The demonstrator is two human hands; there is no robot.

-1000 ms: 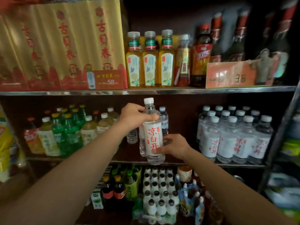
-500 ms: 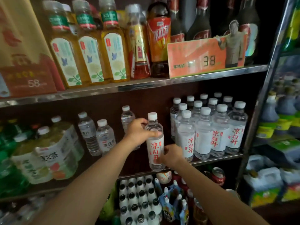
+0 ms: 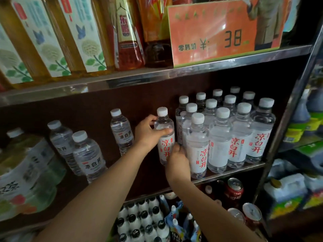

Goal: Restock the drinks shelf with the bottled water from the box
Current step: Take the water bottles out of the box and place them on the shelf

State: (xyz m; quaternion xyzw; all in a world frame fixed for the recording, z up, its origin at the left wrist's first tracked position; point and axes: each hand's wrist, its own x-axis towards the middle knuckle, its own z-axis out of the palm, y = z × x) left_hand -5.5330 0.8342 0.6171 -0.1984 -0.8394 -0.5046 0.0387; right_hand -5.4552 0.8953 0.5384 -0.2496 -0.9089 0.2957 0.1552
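A clear water bottle [image 3: 165, 135] with a white cap and a white label with red characters stands upright over the middle shelf [image 3: 227, 173], just left of a packed group of the same bottles [image 3: 232, 137]. My left hand [image 3: 148, 135] grips its upper body, thumb across the front. My right hand [image 3: 177, 165] holds its lower part, covering the base, so I cannot tell whether it rests on the shelf. The box is out of view.
Smaller water bottles [image 3: 89, 154] stand further left on the same shelf, beside large tea bottles [image 3: 26, 180]. An orange price sign [image 3: 225, 30] and tea bottles fill the shelf above. Small bottles and red cans [image 3: 234, 189] sit below. A metal upright [image 3: 286, 123] bounds the right side.
Both hands carried the bottle to the right and deeper into the shelf, up against the group of matching bottles. The camera moved closer and to the right.
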